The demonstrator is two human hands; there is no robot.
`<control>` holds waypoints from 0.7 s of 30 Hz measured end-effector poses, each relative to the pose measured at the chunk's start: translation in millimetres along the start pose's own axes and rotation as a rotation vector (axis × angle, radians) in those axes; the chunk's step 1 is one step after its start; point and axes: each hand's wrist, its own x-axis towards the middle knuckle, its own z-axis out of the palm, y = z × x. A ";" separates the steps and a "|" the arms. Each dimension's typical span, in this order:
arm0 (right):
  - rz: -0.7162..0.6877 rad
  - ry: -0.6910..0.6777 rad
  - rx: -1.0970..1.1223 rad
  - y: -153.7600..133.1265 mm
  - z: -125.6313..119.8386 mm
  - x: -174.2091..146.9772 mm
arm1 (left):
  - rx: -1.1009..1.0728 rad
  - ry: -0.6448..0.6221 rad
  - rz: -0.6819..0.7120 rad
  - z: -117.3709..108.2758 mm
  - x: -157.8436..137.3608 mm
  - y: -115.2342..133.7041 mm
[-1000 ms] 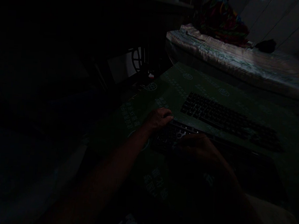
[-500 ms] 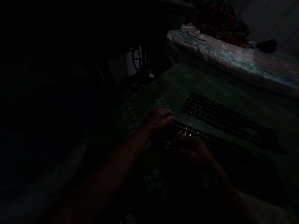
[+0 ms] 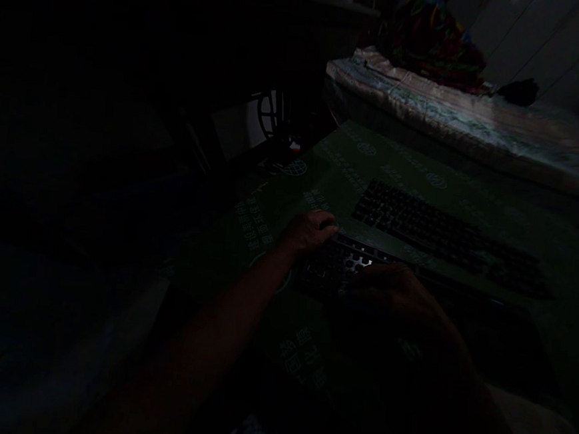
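Note:
A dark keyboard base (image 3: pixel 333 268) lies across the green printed sheet, its key openings showing and pale metal glinting through some of them. My left hand (image 3: pixel 312 231) curls its fingers and thumb over the base's far left corner. Over the base's left-middle part, my right hand (image 3: pixel 389 288) is closed, fingertips pointing down-left at the openings; what they pinch is lost in the dark. Behind the base, a black set of keyboard keys (image 3: pixel 429 223) sits in rows, apart from both hands.
The green sheet (image 3: pixel 318 162) with white lettering covers the work surface. Beyond it a bed (image 3: pixel 428 107) carries a bundle of red patterned cloth (image 3: pixel 438 48). A dark table (image 3: pixel 285 16) stands at upper left, with a black round grille (image 3: pixel 268 115) beneath it.
My right hand has moved a little to the right along the keyboard base, uncovering more of its openings. My left hand stays at the corner.

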 end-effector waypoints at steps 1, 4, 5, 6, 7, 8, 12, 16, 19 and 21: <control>-0.021 0.021 0.002 0.3 1.2 0.9 | 0.002 0.000 0.001 0.1 0.1 -0.1; -0.093 0.048 -0.024 2.5 5.6 4.6 | 0.006 0.001 0.000 0.3 0.1 -0.8; -0.105 0.045 -0.031 3.1 6.1 5.4 | 0.004 0.003 0.000 0.4 0.0 -1.1; -0.108 0.038 -0.036 3.4 6.0 5.7 | 0.000 0.005 0.000 0.4 -0.1 -1.4; -0.102 0.031 -0.039 3.3 5.2 5.5 | -0.002 0.007 0.000 0.4 -0.2 -1.6; -0.091 0.030 -0.039 2.9 4.0 4.9 | -0.004 0.007 0.000 0.3 -0.3 -1.8; -0.087 0.053 -0.042 1.5 0.5 3.0 | -0.002 0.007 0.010 -0.2 -0.3 -2.3; -0.156 0.104 -0.063 5.4 2.6 7.3 | 0.006 -0.007 0.009 -0.3 0.1 -3.9; -0.208 0.170 -0.069 9.3 4.1 10.9 | 0.004 -0.010 0.011 -0.2 -0.1 -5.5; -0.231 0.142 -0.082 11.6 4.6 12.1 | -0.007 -0.015 -0.001 -0.4 -0.6 -5.7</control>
